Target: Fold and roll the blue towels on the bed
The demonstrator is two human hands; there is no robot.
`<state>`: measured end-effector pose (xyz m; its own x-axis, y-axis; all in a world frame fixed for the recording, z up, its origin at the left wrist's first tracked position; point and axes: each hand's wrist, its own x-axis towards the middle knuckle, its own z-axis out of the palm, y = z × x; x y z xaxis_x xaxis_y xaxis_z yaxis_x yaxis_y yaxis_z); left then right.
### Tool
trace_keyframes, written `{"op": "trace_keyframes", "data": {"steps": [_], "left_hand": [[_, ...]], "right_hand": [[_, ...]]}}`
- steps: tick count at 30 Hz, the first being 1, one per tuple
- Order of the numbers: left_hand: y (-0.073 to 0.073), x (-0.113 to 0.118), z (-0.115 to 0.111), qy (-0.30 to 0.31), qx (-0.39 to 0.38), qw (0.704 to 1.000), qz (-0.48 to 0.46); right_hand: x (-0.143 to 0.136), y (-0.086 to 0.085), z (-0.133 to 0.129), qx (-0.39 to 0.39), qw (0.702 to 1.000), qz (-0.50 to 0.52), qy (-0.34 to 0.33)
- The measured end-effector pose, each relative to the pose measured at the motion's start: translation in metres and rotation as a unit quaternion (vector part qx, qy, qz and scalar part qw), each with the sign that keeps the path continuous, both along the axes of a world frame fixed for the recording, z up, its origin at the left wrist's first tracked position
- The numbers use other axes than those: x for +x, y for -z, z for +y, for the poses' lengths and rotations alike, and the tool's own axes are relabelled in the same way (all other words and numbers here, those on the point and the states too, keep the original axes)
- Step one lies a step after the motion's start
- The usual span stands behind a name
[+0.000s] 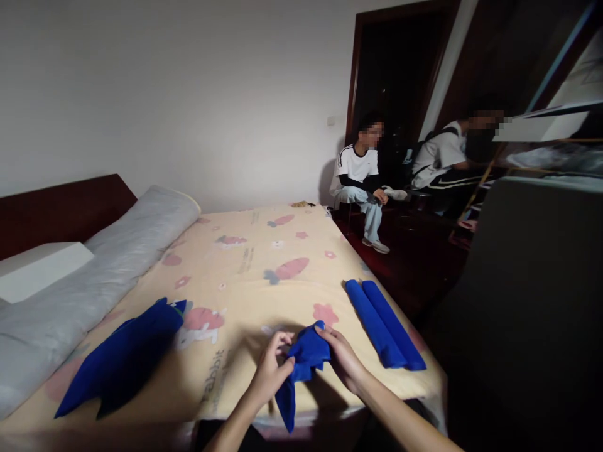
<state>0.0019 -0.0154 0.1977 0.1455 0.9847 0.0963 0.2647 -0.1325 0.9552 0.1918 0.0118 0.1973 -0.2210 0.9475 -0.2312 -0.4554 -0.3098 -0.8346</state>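
Note:
Between my hands, a crumpled blue cloth (pixel 308 351) hangs above the near edge of the bed, with one pointed end drooping down. My left hand (pixel 276 367) grips its left side between thumb and fingers. On the upper right part of the cloth, my right hand (pixel 342 355) pinches the fabric, its thumb on top. Two blue cloth rolls (pixel 384 326) lie side by side to the right of my hands. Another blue cloth (pixel 127 358) lies loosely spread at the left, with a small pale tag near its top corner.
The bed (pixel 240 276) has a cream sheet printed with carrots and rabbits. A grey rolled bedding piece (pixel 141 232) and a white box (pixel 44 267) lie along its left. A seated person (pixel 358 166) and another person (pixel 438 154) are beyond. A dark panel (pixel 532 301) stands right.

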Motion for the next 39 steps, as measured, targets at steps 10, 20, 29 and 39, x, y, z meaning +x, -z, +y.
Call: {"op": "trace_keyframes", "data": {"steps": [10,20,29,39], "left_hand": [[-0.013,0.016,-0.018,-0.008,0.099,0.989,0.112],[-0.011,0.013,-0.008,-0.06,-0.001,0.996,-0.06],[-0.02,0.01,-0.002,-0.156,-0.083,0.953,-0.248],[-0.023,-0.033,0.024,-0.265,-0.001,0.929,-0.26]], "right_hand": [[-0.01,-0.006,-0.016,0.046,0.994,0.022,-0.096],[-0.005,0.006,-0.008,0.181,0.969,-0.129,-0.111],[0.012,0.007,0.01,0.196,0.96,-0.201,-0.009],[0.049,0.002,0.036,0.232,0.929,-0.269,0.1]]}}
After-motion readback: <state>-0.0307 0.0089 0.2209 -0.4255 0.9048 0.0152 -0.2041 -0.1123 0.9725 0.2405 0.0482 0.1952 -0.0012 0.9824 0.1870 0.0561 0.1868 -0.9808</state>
